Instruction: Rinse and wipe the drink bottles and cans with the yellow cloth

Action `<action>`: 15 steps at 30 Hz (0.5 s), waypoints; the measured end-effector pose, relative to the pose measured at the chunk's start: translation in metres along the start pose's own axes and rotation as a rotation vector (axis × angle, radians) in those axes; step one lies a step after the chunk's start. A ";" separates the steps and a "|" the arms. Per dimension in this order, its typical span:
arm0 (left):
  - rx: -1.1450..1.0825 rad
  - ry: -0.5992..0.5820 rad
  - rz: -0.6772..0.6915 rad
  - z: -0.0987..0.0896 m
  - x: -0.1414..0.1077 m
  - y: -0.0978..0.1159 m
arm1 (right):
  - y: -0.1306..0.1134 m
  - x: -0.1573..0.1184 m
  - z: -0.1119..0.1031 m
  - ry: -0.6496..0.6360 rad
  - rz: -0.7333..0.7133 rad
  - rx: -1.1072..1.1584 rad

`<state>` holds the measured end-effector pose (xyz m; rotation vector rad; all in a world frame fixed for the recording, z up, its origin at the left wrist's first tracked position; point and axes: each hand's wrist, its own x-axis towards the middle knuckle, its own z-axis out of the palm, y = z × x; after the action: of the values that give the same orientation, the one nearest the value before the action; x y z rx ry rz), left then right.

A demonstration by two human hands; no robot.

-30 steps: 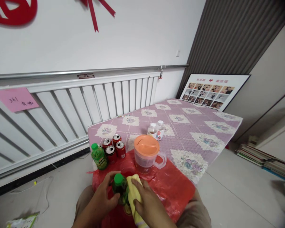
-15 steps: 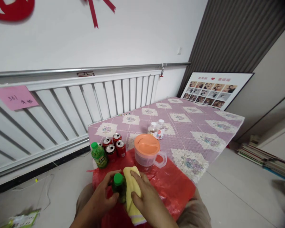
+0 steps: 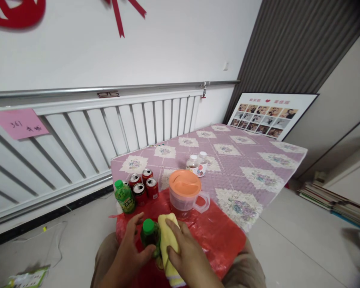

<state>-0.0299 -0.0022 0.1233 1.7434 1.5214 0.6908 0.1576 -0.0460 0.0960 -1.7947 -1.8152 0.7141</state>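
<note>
A green-capped bottle (image 3: 149,234) stands on a red plastic sheet (image 3: 216,236) in front of me. My left hand (image 3: 132,250) is at its left side, fingers and thumb spread apart; the thumb is close to the bottle, and whether it touches I cannot tell. In my right hand (image 3: 186,250) is a folded yellow cloth (image 3: 169,248), pressed along the bottle's right side. Part of the bottle's lower body is hidden by the thumb and cloth. Just beyond stands a clear plastic jug (image 3: 184,200) with an orange lid.
Another green bottle (image 3: 125,198) and several red cans (image 3: 140,194) stand at the left. Two small white-capped bottles (image 3: 201,165) are behind the jug. A floral cloth (image 3: 243,176) covers the table beside a white radiator (image 3: 123,124).
My left hand's fingers have loosened and spread away from the bottle. The right hand and yellow cloth have shifted slightly down and remain against it.
</note>
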 end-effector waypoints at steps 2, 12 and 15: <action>0.054 0.073 -0.055 0.001 -0.004 0.005 | -0.010 0.000 -0.009 0.014 -0.023 0.001; 0.014 0.003 0.098 -0.004 0.002 -0.001 | -0.005 -0.003 -0.002 -0.068 0.007 -0.017; -0.068 -0.106 0.149 -0.008 0.008 -0.014 | 0.008 -0.004 0.010 -0.099 0.029 -0.029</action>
<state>-0.0434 0.0073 0.1167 1.8252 1.2917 0.7042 0.1573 -0.0500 0.0835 -1.8371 -1.8753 0.8053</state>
